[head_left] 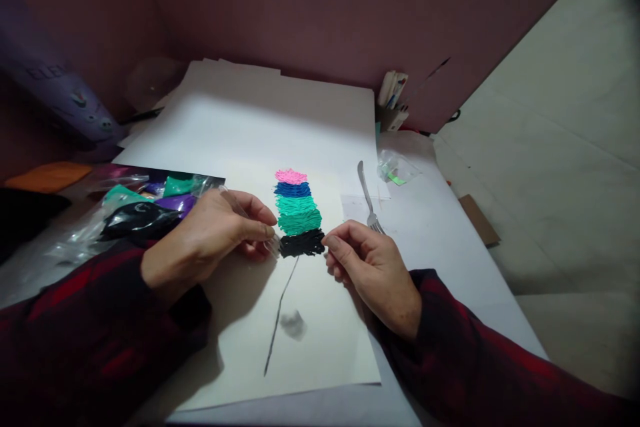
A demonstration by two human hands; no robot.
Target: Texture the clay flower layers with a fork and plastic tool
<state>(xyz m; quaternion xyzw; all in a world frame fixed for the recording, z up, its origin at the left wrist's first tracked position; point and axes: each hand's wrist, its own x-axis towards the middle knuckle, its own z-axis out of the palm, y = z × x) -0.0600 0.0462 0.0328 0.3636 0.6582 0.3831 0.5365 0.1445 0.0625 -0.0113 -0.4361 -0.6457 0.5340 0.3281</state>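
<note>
A stack of textured clay bands lies on a white sheet (310, 340): pink (291, 176) on top, then blue (293, 189), green (299, 213) and black (302, 243) at the bottom, with a thin dark line running down from it. My left hand (210, 240) is closed in a pinch at the black band's left edge, holding a small clear plastic piece (273, 245). My right hand (370, 267) has its fingers curled, thumb tip touching the black band's right edge. A metal fork (367, 197) lies just behind my right hand.
Clear bags of coloured clay, black (137, 220), purple and green (177, 185), lie at the left. Large white sheets (260, 113) cover the table's back. A small plastic bag (397, 170) and card boxes (393, 103) sit at the back right. A grey smudge (293, 324) marks the sheet.
</note>
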